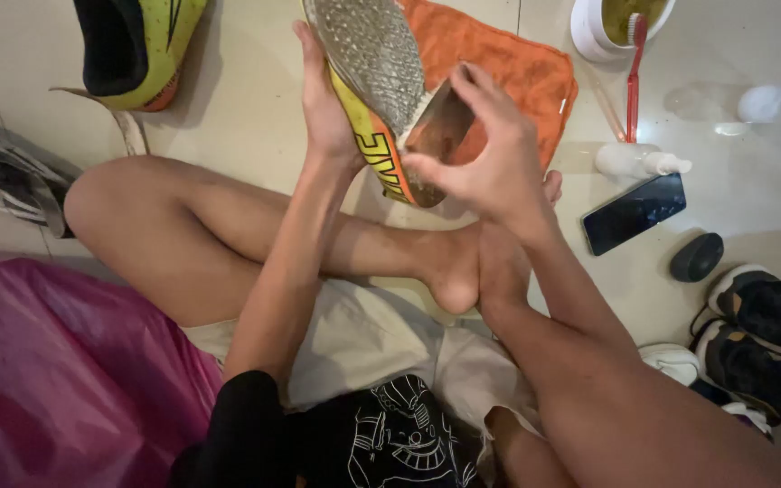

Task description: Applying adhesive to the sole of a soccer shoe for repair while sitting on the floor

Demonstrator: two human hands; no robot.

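Note:
My left hand (325, 99) grips a yellow-and-orange sports shoe (372, 81) by its side, with the grey studded sole turned up toward me. My right hand (485, 154) holds a flat brown, shiny piece (440, 126) against the heel end of that shoe. Both hands are raised above my crossed bare legs (228, 235). Under the shoe an orange cloth (517, 68) lies on the tiled floor.
A second yellow shoe (133, 45) lies top left. A white bowl (607, 27) with a red toothbrush (635, 72), a white bottle (635, 161), a dark phone (633, 212) and a black oval object (696, 257) sit right. Dark shoes (761, 334) are at the right edge, a pink plastic bag (56, 380) lower left.

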